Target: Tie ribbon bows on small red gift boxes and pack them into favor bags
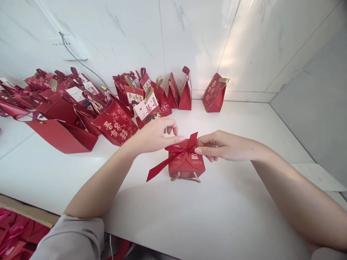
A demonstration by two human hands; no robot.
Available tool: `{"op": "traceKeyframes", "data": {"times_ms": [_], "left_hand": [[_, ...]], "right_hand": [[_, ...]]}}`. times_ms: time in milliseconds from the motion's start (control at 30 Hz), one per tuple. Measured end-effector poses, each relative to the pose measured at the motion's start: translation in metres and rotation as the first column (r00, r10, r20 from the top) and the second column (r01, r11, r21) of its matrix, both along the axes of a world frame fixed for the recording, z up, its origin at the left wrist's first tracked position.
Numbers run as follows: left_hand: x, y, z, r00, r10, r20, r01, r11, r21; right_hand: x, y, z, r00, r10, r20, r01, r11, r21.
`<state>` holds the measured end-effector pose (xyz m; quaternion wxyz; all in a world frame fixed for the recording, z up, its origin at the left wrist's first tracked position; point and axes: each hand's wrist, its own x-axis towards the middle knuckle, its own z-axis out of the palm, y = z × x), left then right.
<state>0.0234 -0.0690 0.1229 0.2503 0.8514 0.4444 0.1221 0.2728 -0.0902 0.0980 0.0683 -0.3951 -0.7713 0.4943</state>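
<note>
On the table (pixel 217 209) before me sits a box (pixel 187 166), a ribbon (pixel 159 169) across its top with one tail trailing left, a rope handle (pixel 199 180) at its near side. My left hand (pixel 159 135) is at its far left, my right hand (pixel 217 146) at its right. Bags (pixel 115 124) crowd the far left; a lone bag (pixel 214 95) stands far right, near the wall (pixel 189 43).

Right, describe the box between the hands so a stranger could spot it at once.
On the white table, look between the left hand and the right hand. There sits a small red box, a red ribbon across its top. Unlike the peaked red boxes behind it, it shows a twisted cord handle at its near side.
</note>
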Motion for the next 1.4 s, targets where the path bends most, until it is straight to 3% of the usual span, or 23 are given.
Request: {"op": "traceKeyframes", "data": {"times_ms": [133, 367, 633, 833, 933, 1067, 1267, 1400], "left_hand": [[0.015, -0.010, -0.012, 0.992, -0.108, 0.062, 0.110, 0.994, -0.025], [0.015, -0.006, -0.016, 0.992, -0.110, 0.060, 0.118, 0.983, -0.143], [0.018, -0.010, -0.011, 0.978, -0.188, -0.086, 0.186, 0.982, -0.034], [0.017, -0.007, -0.013, 0.976, -0.199, -0.084, 0.196, 0.980, -0.039], [0.007, -0.002, -0.007, 0.974, -0.218, -0.061, 0.207, 0.968, -0.145], [-0.012, 0.003, 0.011, 0.952, -0.283, -0.112, 0.240, 0.924, -0.297], [-0.027, 0.002, 0.029, 0.977, -0.180, -0.112, 0.146, 0.956, -0.255], [-0.028, 0.003, 0.030, 0.965, -0.225, -0.132, 0.191, 0.954, -0.230]], "right_hand": [[0.000, 0.004, -0.004, 0.999, 0.020, -0.048, -0.023, 0.998, -0.059], [-0.003, 0.003, -0.009, 0.994, -0.013, -0.107, 0.027, 0.991, 0.129], [-0.012, -0.002, -0.008, 0.999, -0.034, -0.026, 0.039, 0.973, 0.227], [-0.006, 0.003, -0.008, 0.999, -0.020, -0.035, 0.025, 0.990, 0.142], [0.003, 0.004, -0.001, 1.000, 0.002, -0.020, 0.000, 0.996, 0.087], [0.011, 0.004, 0.007, 0.991, -0.100, -0.085, 0.110, 0.987, 0.114], [0.012, 0.004, 0.005, 0.987, -0.135, -0.085, 0.145, 0.982, 0.123], [0.010, 0.003, 0.003, 0.994, -0.062, -0.091, 0.074, 0.989, 0.130]]}}
